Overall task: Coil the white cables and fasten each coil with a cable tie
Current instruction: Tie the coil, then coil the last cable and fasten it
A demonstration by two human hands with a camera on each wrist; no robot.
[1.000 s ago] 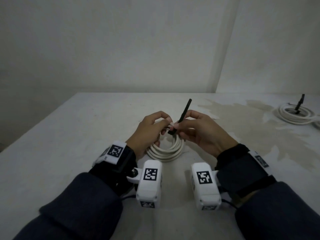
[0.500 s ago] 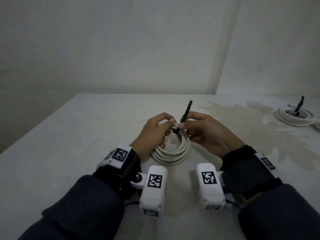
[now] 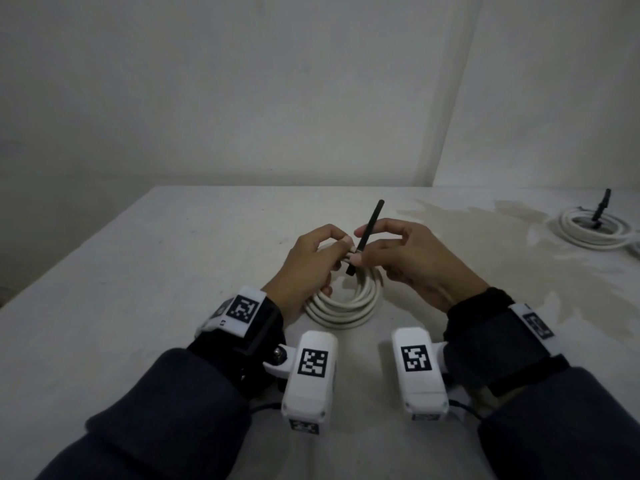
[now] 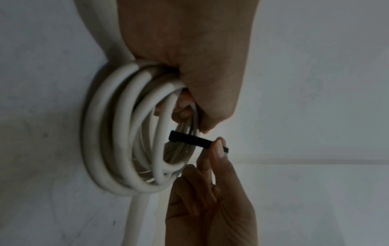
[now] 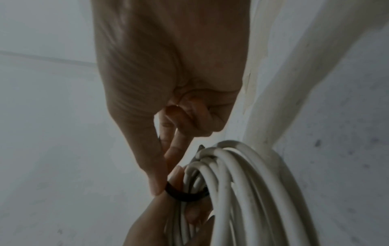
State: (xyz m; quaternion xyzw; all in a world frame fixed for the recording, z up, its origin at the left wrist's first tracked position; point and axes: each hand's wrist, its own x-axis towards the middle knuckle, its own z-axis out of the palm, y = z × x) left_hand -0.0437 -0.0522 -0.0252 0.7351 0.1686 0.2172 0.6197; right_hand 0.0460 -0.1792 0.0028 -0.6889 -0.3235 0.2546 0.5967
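Note:
A coil of white cable [image 3: 346, 303] rests with its near side on the table between my hands. My left hand [image 3: 341, 247] grips the coil's far side, fingers curled round the strands [image 4: 147, 133]. A black cable tie [image 3: 369, 226] wraps that bundle, and its tail stands up and away from me. My right hand [image 3: 358, 245] pinches the tie between thumb and forefinger just above the bundle. The tie's loop [image 5: 183, 194] hugs the strands [image 5: 231, 191] in the right wrist view. The tie's head is hidden by my fingers.
A second white coil [image 3: 592, 230] lies at the far right of the table, with a black tie [image 3: 601, 209] standing up from it. A pale brown stain [image 3: 502, 251] covers the table's right half. Walls close off the back.
Both hands have shifted slightly right and up with the coil, and more of the coil shows now. The right hand's grip sits a little higher on the tie.

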